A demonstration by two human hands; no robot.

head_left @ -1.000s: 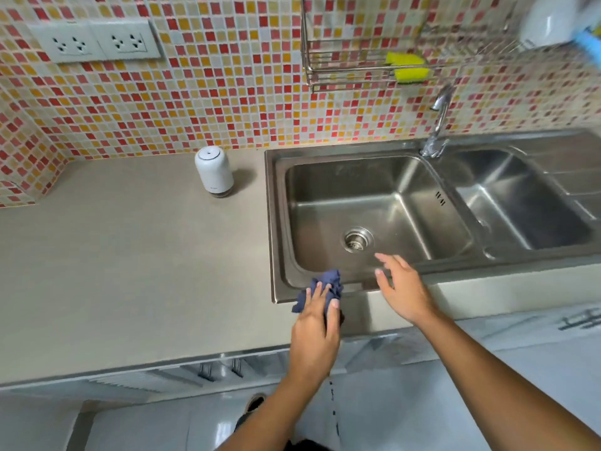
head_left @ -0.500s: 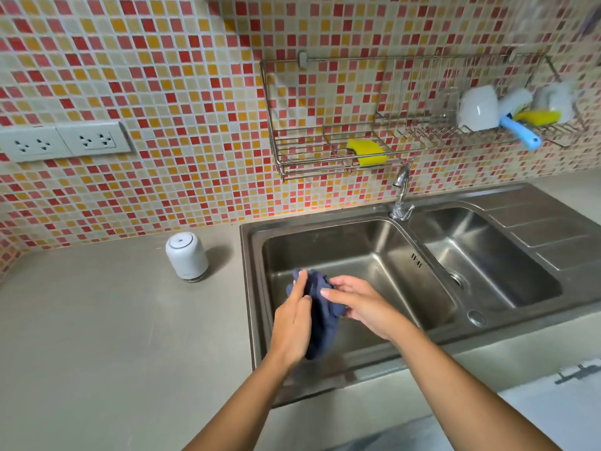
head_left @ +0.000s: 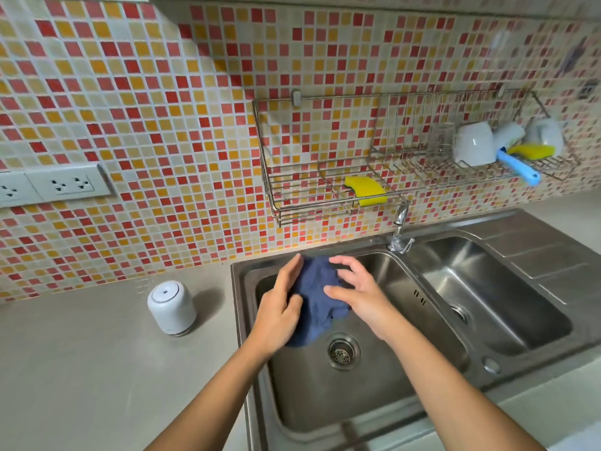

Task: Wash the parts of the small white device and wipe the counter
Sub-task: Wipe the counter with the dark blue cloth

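A dark blue cloth (head_left: 317,294) hangs bunched between both hands above the left sink basin (head_left: 328,395). My left hand (head_left: 276,307) holds its left side, thumb across the front. On the cloth's right side, my right hand (head_left: 357,291) grips it with curled fingers. The small white device (head_left: 171,307), a rounded cylinder with a grey top ring, stands upright on the beige counter (head_left: 97,369) just left of the sink. White parts (head_left: 474,143) sit in the wall rack at upper right.
A wire rack (head_left: 325,190) on the tiled wall holds a yellow sponge (head_left: 366,190); its right section carries a blue-handled brush (head_left: 518,169) and another yellow sponge. The tap (head_left: 400,232) stands between the two basins. Wall sockets (head_left: 70,185) sit at left.
The cloth was picked up from the sink's front rim and raised over the left basin, and both hands now hold it farther back. The view has tilted up toward the wall.
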